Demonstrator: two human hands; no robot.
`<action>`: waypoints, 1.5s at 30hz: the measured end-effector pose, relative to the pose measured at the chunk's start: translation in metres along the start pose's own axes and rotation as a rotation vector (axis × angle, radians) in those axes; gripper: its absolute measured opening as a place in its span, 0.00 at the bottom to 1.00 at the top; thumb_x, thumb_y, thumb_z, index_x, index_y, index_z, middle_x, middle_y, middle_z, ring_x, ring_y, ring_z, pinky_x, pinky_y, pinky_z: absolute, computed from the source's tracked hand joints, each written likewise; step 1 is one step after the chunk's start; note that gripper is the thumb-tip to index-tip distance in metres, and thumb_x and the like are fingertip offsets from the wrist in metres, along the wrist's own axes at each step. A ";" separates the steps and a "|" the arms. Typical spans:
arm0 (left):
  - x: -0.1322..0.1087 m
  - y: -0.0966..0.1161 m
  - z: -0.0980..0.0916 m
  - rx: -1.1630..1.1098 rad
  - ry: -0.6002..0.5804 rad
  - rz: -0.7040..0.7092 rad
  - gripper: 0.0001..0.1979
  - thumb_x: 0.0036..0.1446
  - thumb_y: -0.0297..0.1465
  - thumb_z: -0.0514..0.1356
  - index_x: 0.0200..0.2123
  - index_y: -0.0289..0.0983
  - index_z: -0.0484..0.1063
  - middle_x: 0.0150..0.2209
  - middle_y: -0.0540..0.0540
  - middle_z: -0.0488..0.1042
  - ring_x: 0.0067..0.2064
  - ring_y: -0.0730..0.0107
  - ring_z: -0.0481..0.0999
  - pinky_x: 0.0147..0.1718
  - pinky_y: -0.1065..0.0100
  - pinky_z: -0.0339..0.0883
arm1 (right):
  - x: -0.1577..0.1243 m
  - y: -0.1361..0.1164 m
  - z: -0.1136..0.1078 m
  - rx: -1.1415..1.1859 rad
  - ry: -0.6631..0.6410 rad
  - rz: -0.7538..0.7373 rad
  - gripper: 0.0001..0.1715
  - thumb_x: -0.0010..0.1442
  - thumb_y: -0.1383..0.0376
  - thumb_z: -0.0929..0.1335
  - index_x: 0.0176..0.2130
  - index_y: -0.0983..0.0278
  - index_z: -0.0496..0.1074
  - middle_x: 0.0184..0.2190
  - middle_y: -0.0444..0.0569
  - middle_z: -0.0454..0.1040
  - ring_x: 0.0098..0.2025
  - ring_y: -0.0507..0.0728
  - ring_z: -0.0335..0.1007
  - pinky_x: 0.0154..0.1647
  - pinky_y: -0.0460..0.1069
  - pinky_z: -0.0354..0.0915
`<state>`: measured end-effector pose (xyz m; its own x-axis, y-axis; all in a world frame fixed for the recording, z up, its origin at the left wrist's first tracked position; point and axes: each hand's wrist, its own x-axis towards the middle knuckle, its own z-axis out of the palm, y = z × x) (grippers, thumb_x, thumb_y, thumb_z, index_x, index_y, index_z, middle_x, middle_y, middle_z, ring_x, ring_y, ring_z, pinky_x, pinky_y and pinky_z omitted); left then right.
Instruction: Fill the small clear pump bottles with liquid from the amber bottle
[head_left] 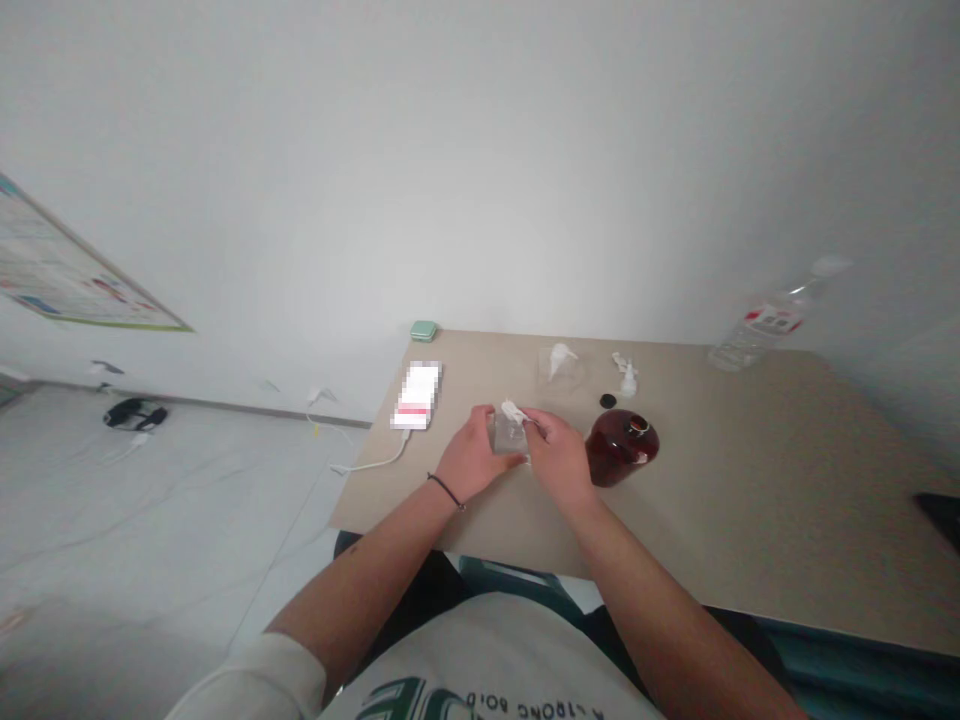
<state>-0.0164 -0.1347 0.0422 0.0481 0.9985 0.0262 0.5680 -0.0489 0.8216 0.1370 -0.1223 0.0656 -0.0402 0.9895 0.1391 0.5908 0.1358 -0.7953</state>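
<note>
My left hand (pixel 471 455) and my right hand (pixel 559 455) meet over the beige table (pixel 750 500), both closed around a small clear bottle (pixel 508 435) with a white spray top (pixel 513 410). The left hand grips the bottle's body; the right hand's fingertips pinch at the white top. A dark red round bottle (pixel 621 448) with an open neck stands just right of my right hand, and its black cap (pixel 607 401) lies behind it.
A phone (pixel 416 396) on a white cable lies at the table's left. A green case (pixel 424 330) sits at the back corner. Another clear bottle with white top (pixel 559 362), a small white sprayer (pixel 627 376) and a tilted plastic water bottle (pixel 765 325) stand behind.
</note>
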 end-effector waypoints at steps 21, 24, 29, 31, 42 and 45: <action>-0.010 -0.014 0.018 -0.301 0.068 -0.020 0.53 0.44 0.27 0.71 0.69 0.39 0.47 0.66 0.32 0.63 0.64 0.49 0.68 0.64 0.49 0.59 | -0.014 0.010 0.016 0.188 0.080 -0.030 0.18 0.62 0.65 0.64 0.45 0.58 0.81 0.45 0.49 0.83 0.47 0.61 0.80 0.53 0.57 0.71; -0.007 -0.014 0.020 -0.232 0.074 0.014 0.45 0.45 0.27 0.69 0.65 0.36 0.53 0.61 0.33 0.67 0.62 0.50 0.69 0.62 0.49 0.61 | -0.020 0.011 0.018 0.177 0.086 -0.048 0.18 0.62 0.65 0.64 0.44 0.58 0.82 0.45 0.50 0.83 0.47 0.61 0.80 0.53 0.57 0.72; -0.011 -0.020 0.024 -0.148 0.140 0.050 0.41 0.47 0.30 0.68 0.63 0.35 0.55 0.59 0.33 0.67 0.60 0.49 0.69 0.62 0.48 0.61 | -0.024 0.011 0.012 0.150 0.081 -0.090 0.17 0.62 0.65 0.64 0.43 0.59 0.82 0.43 0.51 0.84 0.46 0.62 0.80 0.51 0.57 0.73; -0.012 -0.024 0.026 -0.143 0.152 0.069 0.43 0.48 0.32 0.69 0.64 0.36 0.54 0.59 0.34 0.66 0.61 0.48 0.68 0.63 0.47 0.60 | -0.029 0.009 0.005 0.145 0.085 -0.128 0.17 0.62 0.66 0.64 0.42 0.59 0.82 0.42 0.51 0.84 0.45 0.61 0.81 0.49 0.56 0.74; -0.014 -0.027 0.026 -0.198 0.123 0.037 0.46 0.47 0.37 0.72 0.64 0.42 0.50 0.60 0.37 0.66 0.57 0.52 0.73 0.59 0.48 0.64 | -0.108 0.021 -0.127 -0.080 0.201 -0.533 0.22 0.60 0.74 0.67 0.51 0.56 0.77 0.44 0.48 0.82 0.42 0.56 0.80 0.43 0.50 0.74; -0.016 -0.024 0.023 -0.165 0.116 0.039 0.41 0.48 0.38 0.71 0.61 0.40 0.55 0.58 0.37 0.67 0.56 0.52 0.73 0.57 0.49 0.65 | -0.099 0.059 -0.153 -0.314 0.523 -0.361 0.14 0.62 0.68 0.68 0.46 0.57 0.79 0.42 0.49 0.83 0.42 0.59 0.81 0.44 0.52 0.74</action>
<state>-0.0118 -0.1503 0.0091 -0.0329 0.9926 0.1168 0.4245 -0.0920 0.9008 0.2993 -0.2203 0.0957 0.0684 0.7208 0.6898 0.8211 0.3520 -0.4493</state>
